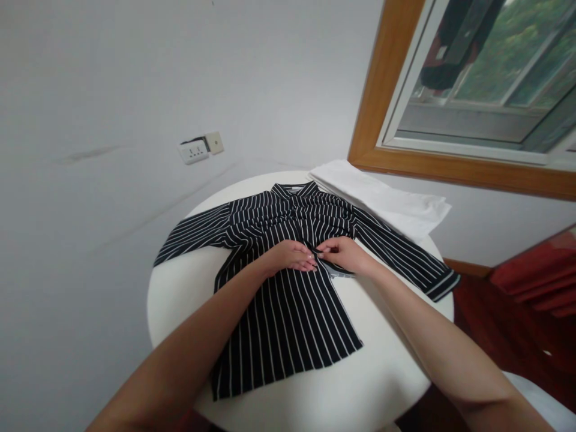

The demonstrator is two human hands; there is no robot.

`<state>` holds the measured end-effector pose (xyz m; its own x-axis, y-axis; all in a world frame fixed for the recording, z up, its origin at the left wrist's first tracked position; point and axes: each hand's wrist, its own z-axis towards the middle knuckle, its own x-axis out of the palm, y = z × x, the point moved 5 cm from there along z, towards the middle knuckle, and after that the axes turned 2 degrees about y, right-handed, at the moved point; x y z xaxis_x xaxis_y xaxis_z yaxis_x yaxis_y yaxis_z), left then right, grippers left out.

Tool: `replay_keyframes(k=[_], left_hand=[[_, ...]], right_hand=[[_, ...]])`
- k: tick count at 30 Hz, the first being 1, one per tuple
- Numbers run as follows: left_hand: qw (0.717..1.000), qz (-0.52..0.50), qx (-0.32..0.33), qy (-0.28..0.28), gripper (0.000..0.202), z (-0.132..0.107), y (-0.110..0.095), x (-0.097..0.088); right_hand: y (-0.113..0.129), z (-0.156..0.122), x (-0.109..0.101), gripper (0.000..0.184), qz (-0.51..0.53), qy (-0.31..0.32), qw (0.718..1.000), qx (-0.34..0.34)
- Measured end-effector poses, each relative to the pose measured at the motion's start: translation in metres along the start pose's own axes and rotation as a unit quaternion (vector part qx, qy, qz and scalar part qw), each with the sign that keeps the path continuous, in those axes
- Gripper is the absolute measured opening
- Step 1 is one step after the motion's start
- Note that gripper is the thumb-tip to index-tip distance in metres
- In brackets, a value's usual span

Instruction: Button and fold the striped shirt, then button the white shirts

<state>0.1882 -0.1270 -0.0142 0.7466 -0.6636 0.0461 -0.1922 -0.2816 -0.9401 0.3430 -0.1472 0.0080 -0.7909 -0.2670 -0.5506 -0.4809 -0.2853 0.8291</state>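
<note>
A black shirt with white stripes [288, 318] lies spread on a round white table [189, 288], its collar toward the wall and both sleeves stretched out to the sides. At the middle of its front, my left hand [292, 257] is closed on the front edge, fingers together. My right hand [342, 252] pinches the opposite front edge, close to the left fingertips. Below my right hand that front panel is folded back, and a bit of its paler inner side shows. Whatever small part is between the fingertips is too small to make out.
A folded white cloth [382, 195] lies at the table's back right, beside the right sleeve. Behind the table are a wall with a socket [194, 151] and a wood-framed window [459, 165]. Red fabric [540, 273] hangs at the far right over a dark red floor.
</note>
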Motion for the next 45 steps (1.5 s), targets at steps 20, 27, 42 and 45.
replay_keyframes(k=[20,27,42,45], left_hand=[[1.000,-0.007,0.003,-0.004,0.027,0.004,0.004,-0.003],[1.000,-0.002,-0.007,-0.023,0.022,0.001,0.000,-0.001],[1.000,0.000,-0.008,0.006,0.030,0.004,0.004,-0.003],[1.000,0.006,-0.017,-0.013,0.031,0.005,0.004,-0.003]], right_hand=[[0.003,-0.004,-0.002,0.029,0.004,0.078,0.997,-0.015],[-0.011,0.004,0.003,0.026,0.053,0.012,0.998,-0.008],[0.011,0.001,0.010,0.005,-0.136,-0.072,0.977,-0.149],[0.011,0.001,0.011,0.004,-0.136,-0.075,0.976,-0.151]])
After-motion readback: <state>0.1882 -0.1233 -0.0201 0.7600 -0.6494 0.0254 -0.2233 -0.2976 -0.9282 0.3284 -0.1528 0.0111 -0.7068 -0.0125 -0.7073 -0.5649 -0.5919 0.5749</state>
